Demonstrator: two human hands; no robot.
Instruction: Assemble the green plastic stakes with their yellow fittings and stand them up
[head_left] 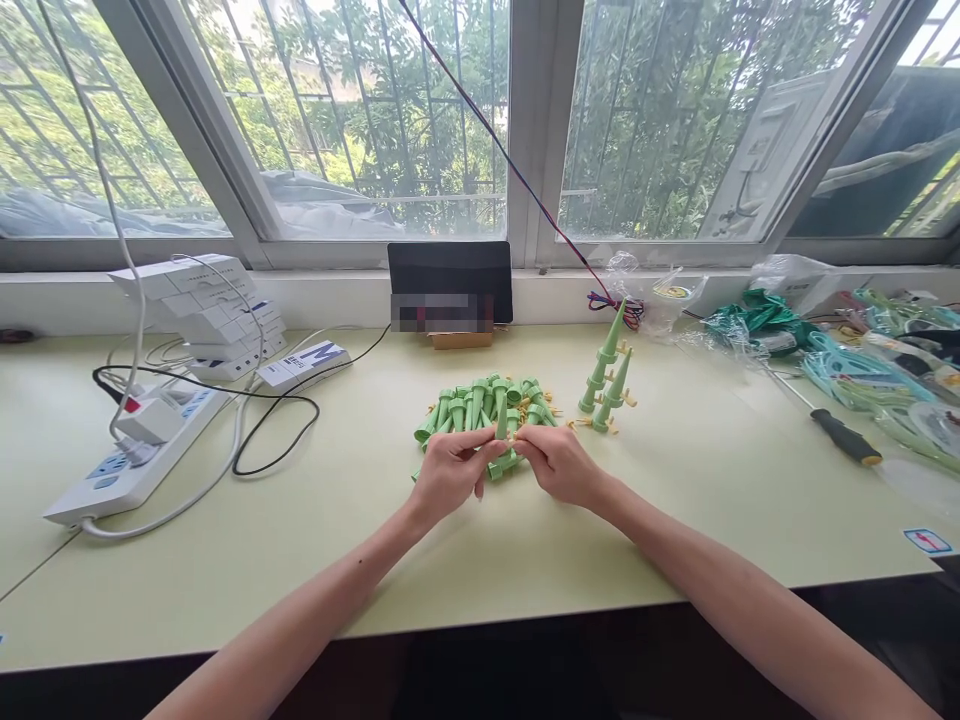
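My left hand [450, 468] is closed around a green plastic watering spike [502, 415], its narrow tip pointing up. From the other side my right hand [559, 462] pinches a small yellow valve [512, 438] at the spike's side; the fingers partly hide it. Just behind both hands lies a heap of green spikes [457, 408], with small yellow pieces [551, 408] showing among them. To the right stand two stacks of spikes [613, 392], tips up, with yellow valves sticking out of their sides.
At left are a white power strip [142, 465], loose cables and stacked white boxes [217, 310]. A dark tablet [450, 285] leans near the window. On the right lie a screwdriver [844, 436], a green plastic bag [757, 322] and bagged tubing [862, 375].
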